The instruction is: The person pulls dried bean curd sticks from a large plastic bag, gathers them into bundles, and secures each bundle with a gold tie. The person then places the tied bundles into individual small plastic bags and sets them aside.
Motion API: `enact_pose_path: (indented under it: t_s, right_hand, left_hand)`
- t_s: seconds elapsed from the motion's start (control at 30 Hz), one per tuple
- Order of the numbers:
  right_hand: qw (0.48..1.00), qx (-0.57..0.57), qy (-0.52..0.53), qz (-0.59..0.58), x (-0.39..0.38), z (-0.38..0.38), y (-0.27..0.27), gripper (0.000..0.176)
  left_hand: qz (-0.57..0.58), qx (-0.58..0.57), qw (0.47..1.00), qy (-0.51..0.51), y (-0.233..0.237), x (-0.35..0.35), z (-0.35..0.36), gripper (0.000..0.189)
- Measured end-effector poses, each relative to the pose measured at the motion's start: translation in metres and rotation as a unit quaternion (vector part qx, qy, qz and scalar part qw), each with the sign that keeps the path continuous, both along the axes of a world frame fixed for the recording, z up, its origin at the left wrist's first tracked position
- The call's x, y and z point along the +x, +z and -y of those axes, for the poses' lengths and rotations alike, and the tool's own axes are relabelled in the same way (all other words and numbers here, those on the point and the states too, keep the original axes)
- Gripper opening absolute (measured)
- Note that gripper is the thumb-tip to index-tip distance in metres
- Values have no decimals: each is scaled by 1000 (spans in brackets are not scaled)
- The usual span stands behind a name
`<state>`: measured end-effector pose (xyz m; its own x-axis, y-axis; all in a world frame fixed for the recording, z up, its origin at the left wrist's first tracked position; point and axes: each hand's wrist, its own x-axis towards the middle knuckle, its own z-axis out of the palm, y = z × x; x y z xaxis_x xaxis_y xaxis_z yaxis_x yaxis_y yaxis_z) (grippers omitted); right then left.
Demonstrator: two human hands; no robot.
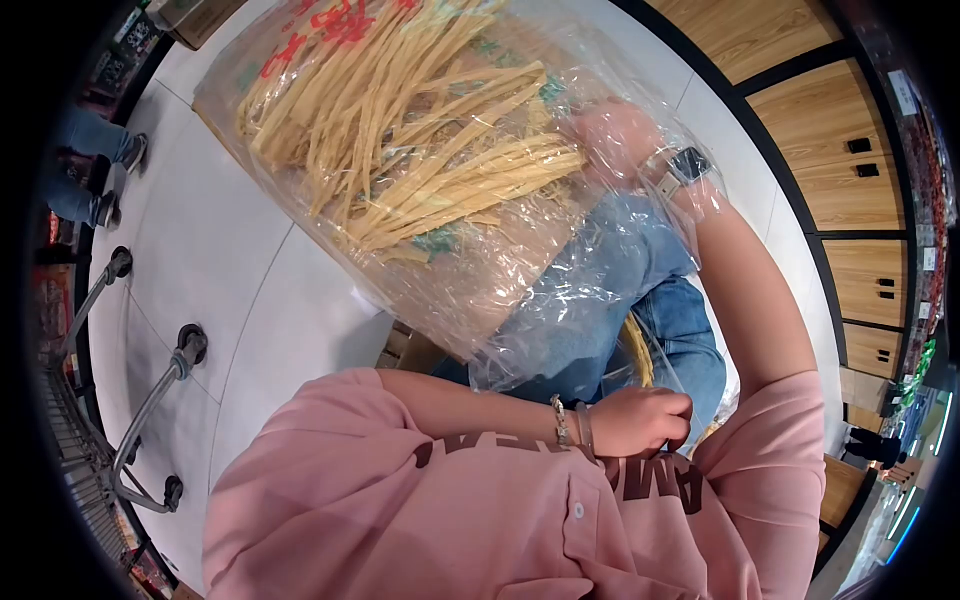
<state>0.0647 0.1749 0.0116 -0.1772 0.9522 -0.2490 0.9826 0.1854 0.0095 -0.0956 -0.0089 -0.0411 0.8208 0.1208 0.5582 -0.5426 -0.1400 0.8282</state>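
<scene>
A large clear plastic bag (540, 290) lies over a cardboard box with red and green print. Inside it are many long, pale yellow dried sticks (370, 120). My right hand (615, 140), with a watch on the wrist, is seen through the plastic, closed at the right ends of a bundle of these sticks; its fingertips are blurred by glare. Close to my body, my left hand (640, 420), with bracelets on the wrist, is closed at the edge of a smaller clear bag (655, 365) holding some yellow sticks.
Metal cart legs with wheels (190, 345) stand on the pale tiled floor (220, 230) at left. Another person's legs (85, 165) show at upper left. Wooden cabinets (825, 130) line the right side. My jeans-clad knees are under the large bag.
</scene>
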Motion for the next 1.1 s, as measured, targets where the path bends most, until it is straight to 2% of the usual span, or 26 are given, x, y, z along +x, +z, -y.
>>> enact_pose_path:
  t_s: [0.13, 0.23, 0.33, 0.43, 0.53, 0.63, 0.87, 0.97, 1.0, 1.1]
  right_hand:
    - [999, 39, 33, -1, 5, 4, -11, 35]
    - [999, -37, -35, 0, 0, 4, -5, 34]
    - [999, -27, -32, 3, -3, 5, -1, 32]
    - [999, 29, 22, -19, 0, 10, -3, 29]
    - [998, 60, -17, 30, -12, 28, 7, 25]
    - [963, 261, 36, 51, -25, 57, 24, 16]
    - [937, 323, 13, 131, -30, 106, 49, 21]
    - [946, 284, -35, 152, -29, 123, 61, 20]
    - [938, 314, -35, 146, -26, 129, 61, 17]
    - [943, 291, -66, 150, -24, 152, 71, 16]
  left_hand:
    - [2, 4, 1000, 0, 3, 1, 1, 8]
    - [1, 4, 1000, 3, 2, 1, 3, 6]
    - [-4, 6, 1000, 6, 4, 0, 4, 5]
    - [-7, 8, 1000, 17, 6, 0, 5, 6]
    - [-2, -2, 999, 32, 8, 1, 5, 9]
    - [4, -3, 999, 39, 10, 1, 5, 13]
    - [-25, 21, 998, 57, 16, 2, 9, 13]
    - [-24, 24, 998, 60, 22, 1, 6, 13]
    - [-22, 39, 997, 70, 23, 2, 7, 13]
    - [-26, 62, 993, 98, 28, 4, 10, 13]
